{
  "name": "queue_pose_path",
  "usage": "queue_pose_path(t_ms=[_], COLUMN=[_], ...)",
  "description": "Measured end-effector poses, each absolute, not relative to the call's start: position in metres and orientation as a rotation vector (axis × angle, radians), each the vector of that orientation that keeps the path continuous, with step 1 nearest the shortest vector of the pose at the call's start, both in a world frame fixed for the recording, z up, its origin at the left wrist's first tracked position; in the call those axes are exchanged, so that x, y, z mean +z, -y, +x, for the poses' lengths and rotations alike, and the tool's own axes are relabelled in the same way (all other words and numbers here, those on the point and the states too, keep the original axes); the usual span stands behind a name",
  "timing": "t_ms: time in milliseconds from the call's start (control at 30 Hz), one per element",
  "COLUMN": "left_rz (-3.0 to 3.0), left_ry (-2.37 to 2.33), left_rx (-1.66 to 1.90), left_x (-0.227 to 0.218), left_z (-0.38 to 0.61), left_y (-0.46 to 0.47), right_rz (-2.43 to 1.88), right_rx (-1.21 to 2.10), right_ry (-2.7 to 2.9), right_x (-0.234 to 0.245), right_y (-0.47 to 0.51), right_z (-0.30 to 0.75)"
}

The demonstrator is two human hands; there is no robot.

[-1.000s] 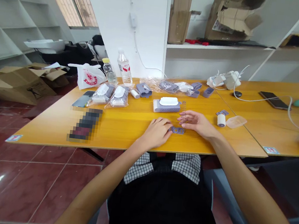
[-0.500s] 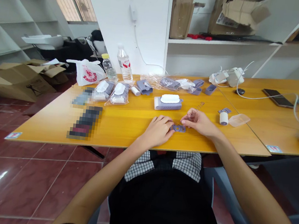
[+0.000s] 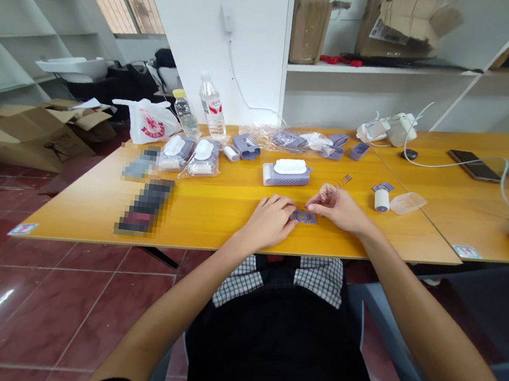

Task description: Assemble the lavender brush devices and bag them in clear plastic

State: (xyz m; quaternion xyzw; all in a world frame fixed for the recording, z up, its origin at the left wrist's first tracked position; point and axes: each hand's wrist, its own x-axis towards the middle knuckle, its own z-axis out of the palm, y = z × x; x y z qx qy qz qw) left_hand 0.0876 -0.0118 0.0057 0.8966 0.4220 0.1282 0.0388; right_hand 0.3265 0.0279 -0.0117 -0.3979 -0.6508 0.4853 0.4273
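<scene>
Now the wire coil (image 3: 342, 181) slants out past the right hand (image 3: 336, 208), its long axis running far and rightward — a second ago it pointed nearly straight away. Right thumb and fingertips pinch together, lower and closer to the flat purple piece (image 3: 307, 217), which lies lengthwise left to right on the table (image 3: 214, 216). The left hand (image 3: 269, 223) touches its left end — grip unclear.

White plastic bag (image 3: 151, 123), red print, beside yellow-capped bottle (image 3: 186, 118); taller bottle (image 3: 214, 112) upright, just right of it; opened cardboard box (image 3: 42, 143) on floor (image 3: 58, 315); white cable (image 3: 431, 167) crossing dark phone (image 3: 482, 171); torn carton (image 3: 406, 33) on shelf (image 3: 380, 71)
</scene>
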Motion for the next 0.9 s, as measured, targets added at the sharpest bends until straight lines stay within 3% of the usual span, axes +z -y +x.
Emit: queue_pose_path(t_ms=[900], left_rz=[2.711], left_ry=[-1.294], left_rx=[0.414], left_x=[0.0063], left_z=[0.0876], left_y=[0.0111], right_rz=[-1.046], right_rx=[1.078], right_ry=[1.728], right_x=[-0.0141], right_y=[-0.0274], right_z=[0.3225])
